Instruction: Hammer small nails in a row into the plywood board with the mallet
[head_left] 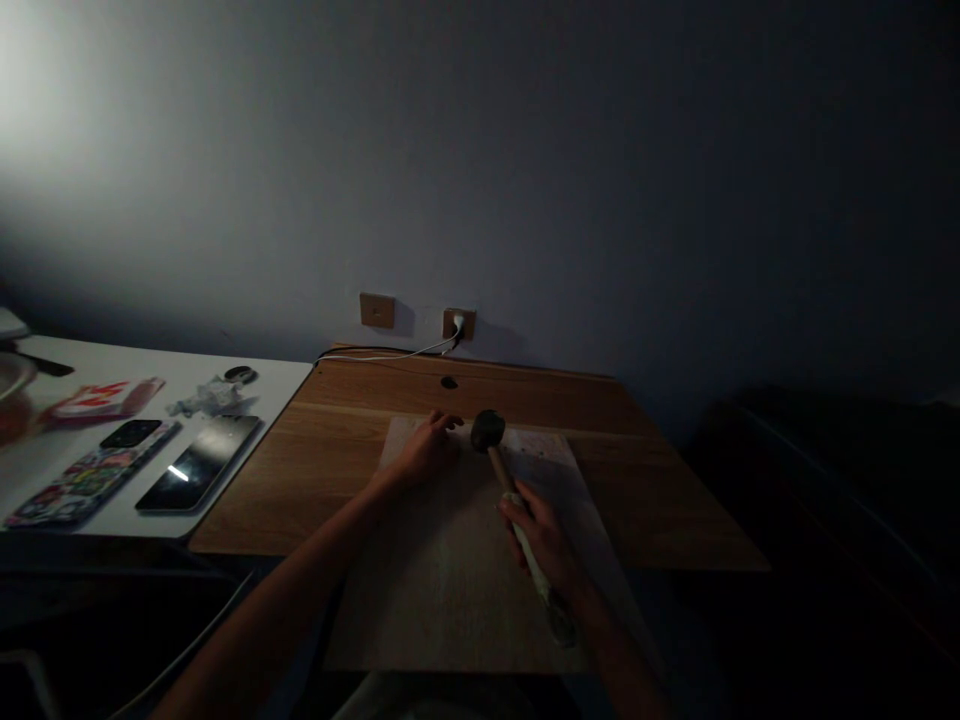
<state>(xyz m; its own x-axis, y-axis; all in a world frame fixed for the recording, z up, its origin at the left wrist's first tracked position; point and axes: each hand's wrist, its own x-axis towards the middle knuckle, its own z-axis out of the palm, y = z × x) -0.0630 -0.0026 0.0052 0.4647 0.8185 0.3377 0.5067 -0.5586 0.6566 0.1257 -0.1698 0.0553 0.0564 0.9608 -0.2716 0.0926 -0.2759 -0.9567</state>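
A mallet [523, 530] with a dark rounded head and a pale wrapped handle is gripped in my right hand [536, 527]. It slants over the pale wooden board [442, 590], its head near the board's far edge. To the left of the mallet head, my left hand [429, 450] rests at the far part of the board. Its fingers are curled towards the mallet head; anything between the fingertips is too dark and small to make out. A few tiny dark specks lie on the board right of the mallet head.
The board overlaps a brown wooden table [315, 470] against the wall. On the white table [285, 365] to the left lie a black-screened phone [201, 465], a phone with a patterned case [94, 480], crumpled plastic [214, 395] and a red-and-white packet [105, 398]. Cables reach a wall socket [469, 324].
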